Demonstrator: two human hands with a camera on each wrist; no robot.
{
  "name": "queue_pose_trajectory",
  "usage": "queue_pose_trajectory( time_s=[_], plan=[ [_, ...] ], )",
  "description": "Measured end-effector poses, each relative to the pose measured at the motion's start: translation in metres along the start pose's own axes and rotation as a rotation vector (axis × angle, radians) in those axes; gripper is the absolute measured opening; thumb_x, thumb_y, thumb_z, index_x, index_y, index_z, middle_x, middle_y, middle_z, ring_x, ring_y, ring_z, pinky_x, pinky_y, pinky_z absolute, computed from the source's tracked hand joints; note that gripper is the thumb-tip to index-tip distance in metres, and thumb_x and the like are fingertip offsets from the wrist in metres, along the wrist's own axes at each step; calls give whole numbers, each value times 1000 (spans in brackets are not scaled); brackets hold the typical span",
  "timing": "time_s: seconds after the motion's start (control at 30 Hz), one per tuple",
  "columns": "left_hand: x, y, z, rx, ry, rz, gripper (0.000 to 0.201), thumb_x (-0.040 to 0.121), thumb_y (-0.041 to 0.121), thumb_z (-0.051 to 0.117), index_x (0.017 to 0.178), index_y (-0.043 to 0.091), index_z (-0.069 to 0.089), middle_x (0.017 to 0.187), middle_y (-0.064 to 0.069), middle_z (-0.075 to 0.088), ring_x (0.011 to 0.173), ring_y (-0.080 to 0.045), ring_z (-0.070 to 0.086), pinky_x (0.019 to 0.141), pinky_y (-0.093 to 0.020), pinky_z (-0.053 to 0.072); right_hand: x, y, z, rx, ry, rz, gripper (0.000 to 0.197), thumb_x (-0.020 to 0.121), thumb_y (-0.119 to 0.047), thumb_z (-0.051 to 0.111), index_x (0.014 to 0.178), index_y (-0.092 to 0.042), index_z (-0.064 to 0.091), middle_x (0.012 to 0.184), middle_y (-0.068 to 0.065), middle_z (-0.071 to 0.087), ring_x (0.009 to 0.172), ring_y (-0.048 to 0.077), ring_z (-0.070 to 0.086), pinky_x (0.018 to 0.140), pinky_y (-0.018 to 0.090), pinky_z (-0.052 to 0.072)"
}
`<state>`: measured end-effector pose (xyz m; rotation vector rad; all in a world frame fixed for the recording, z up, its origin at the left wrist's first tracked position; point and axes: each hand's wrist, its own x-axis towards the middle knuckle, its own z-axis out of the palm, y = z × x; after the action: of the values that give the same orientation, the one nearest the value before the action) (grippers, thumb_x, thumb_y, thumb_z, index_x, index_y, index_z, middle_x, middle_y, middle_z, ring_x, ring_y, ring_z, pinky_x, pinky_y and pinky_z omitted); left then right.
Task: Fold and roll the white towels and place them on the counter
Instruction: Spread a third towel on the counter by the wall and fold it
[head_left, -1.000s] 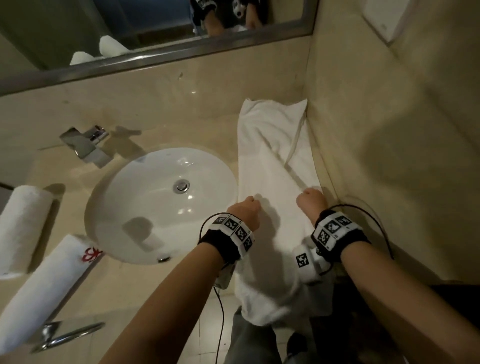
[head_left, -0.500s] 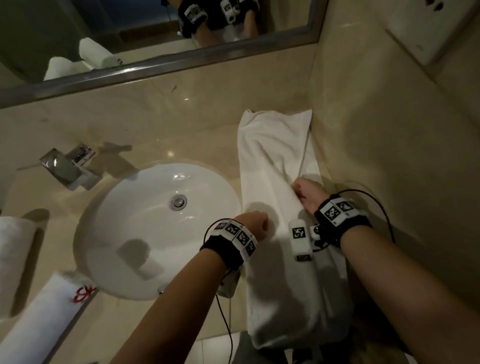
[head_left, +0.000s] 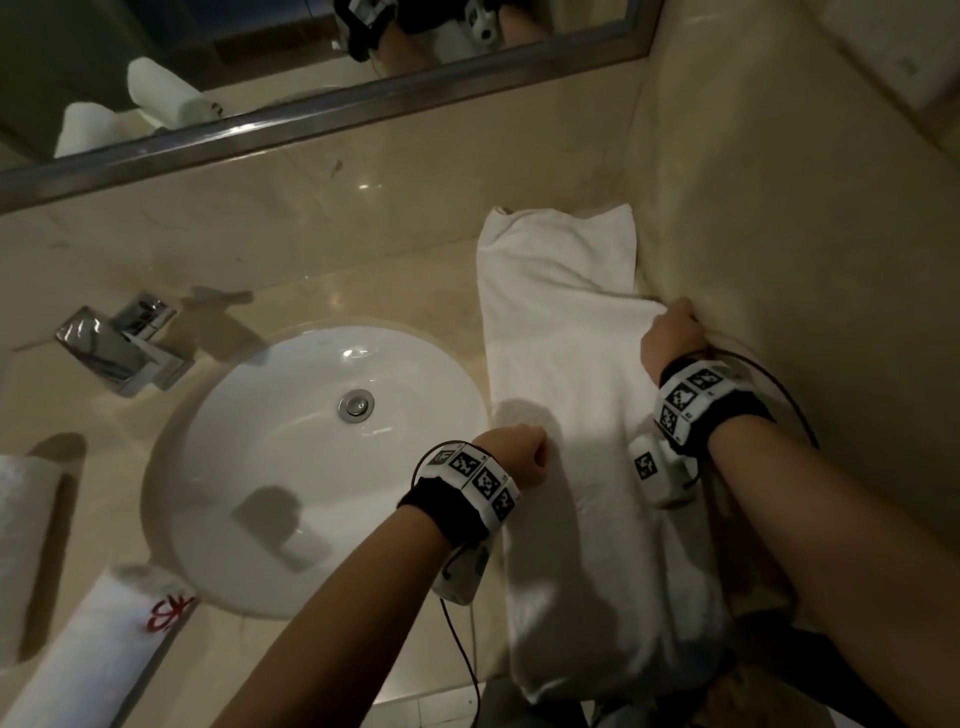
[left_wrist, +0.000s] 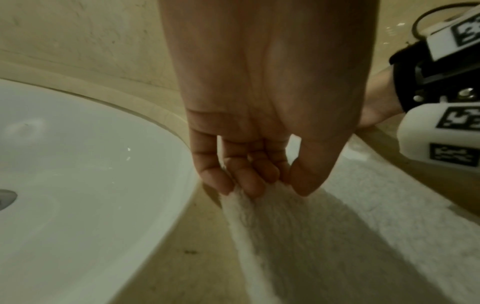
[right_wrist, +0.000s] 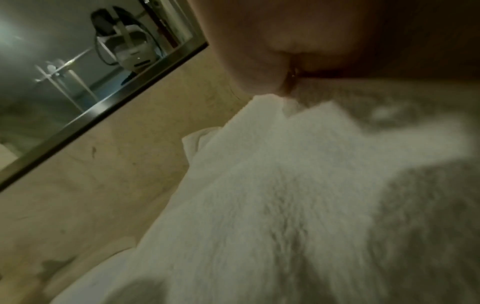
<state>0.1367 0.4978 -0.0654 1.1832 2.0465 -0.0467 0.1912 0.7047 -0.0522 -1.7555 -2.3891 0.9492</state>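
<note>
Towel: the white towel (head_left: 566, 395) lies as a long strip on the tabletop (head_left: 322, 291), just right of the sink (head_left: 311, 467). Its far end leans up against the back wall. Its near end hangs over the front edge, away from the sink.

Long way: the strip runs from the front edge to the back wall, alongside the sink.

Left hand: the left hand (head_left: 517, 452) is at the towel's edge nearest the sink, about halfway along the strip. The left wrist view shows its fingers (left_wrist: 249, 185) and thumb pinching that edge and lifting it a little.

Right hand: the right hand (head_left: 670, 338) is at the towel's other long edge, the one away from the sink and close to the side wall. It is farther back than the left hand. Its fingers are curled and seem to hold a raised fold of towel, but the right wrist view is blurry.

What matters next: each hand has one long edge, with the towel between them. I think the fold is still being made neat. The roll would likely go along the long way, and both hands are near the middle, not at an end.

Other towels: two rolled towels (head_left: 93, 644) lie left of the sink.
</note>
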Motion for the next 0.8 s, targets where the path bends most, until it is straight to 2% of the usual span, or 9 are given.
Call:
queue_pose_trajectory(
  time_s=[0.1,0.23,0.33,0.47,0.53,0.63,0.67,0.7,0.8],
  plan=[
    [-2,1,-1,19,0,1,21,88,18,50,106,9,54,113,-12,56,101,-30,55,79,-33,41,-5,10,13,29,-96,20,46,94,-18,44,133,4,33,135,23,45,120,37,49,100,40,41],
    [-5,5,-4,28,-26,-7,22,87,18,51,107,9,53,115,-13,54,103,-31,54,81,-33,42,-8,19,21,-35,-111,-49,49,88,-8,47,136,1,37,136,22,46,121,37,48,105,42,40],
    [-11,8,-6,28,-60,-11,24,85,18,55,107,9,53,114,-13,56,102,-30,55,77,-30,40,-4,9,6,-28,-89,-47,43,86,-3,47,129,0,41,129,22,51,116,37,52,98,39,45],
    [-24,13,-1,179,-168,52,30,85,21,58,112,9,55,116,-15,59,106,-32,56,82,-32,43,-6,2,2,-95,-243,-80,50,87,-24,50,131,-1,42,127,16,53,113,34,54,88,33,45],
    [-33,14,-1,218,-276,66,34,89,22,57,119,7,55,120,-16,59,107,-32,56,84,-32,43,-14,6,6,-159,-282,-71,51,87,-25,52,130,1,45,129,18,53,113,34,55,87,30,45],
    [-40,15,-13,153,-462,56,33,94,17,51,123,3,57,122,-16,60,70,-20,57,68,-23,40,-24,14,16,-231,-339,-37,61,87,-15,53,140,1,28,136,20,45,120,33,49,97,33,44],
    [-40,13,-17,123,-443,52,32,94,17,50,123,4,58,122,-15,61,65,-15,54,66,-22,41,-28,15,17,-214,-370,-18,68,87,-14,54,144,0,20,138,19,43,122,33,48,97,33,42],
    [-36,11,-22,107,-354,47,31,94,17,48,121,7,59,122,-13,61,71,-17,57,69,-23,40,-28,15,19,-171,-397,11,74,86,-14,56,145,-1,15,139,18,41,122,33,47,97,34,42],
    [-19,1,-28,62,149,-8,33,94,19,42,125,16,52,129,-7,50,115,-26,50,90,-31,40,-24,8,15,147,-394,105,79,85,-18,61,146,-2,14,142,15,38,126,30,43,98,31,39]
  ],
)
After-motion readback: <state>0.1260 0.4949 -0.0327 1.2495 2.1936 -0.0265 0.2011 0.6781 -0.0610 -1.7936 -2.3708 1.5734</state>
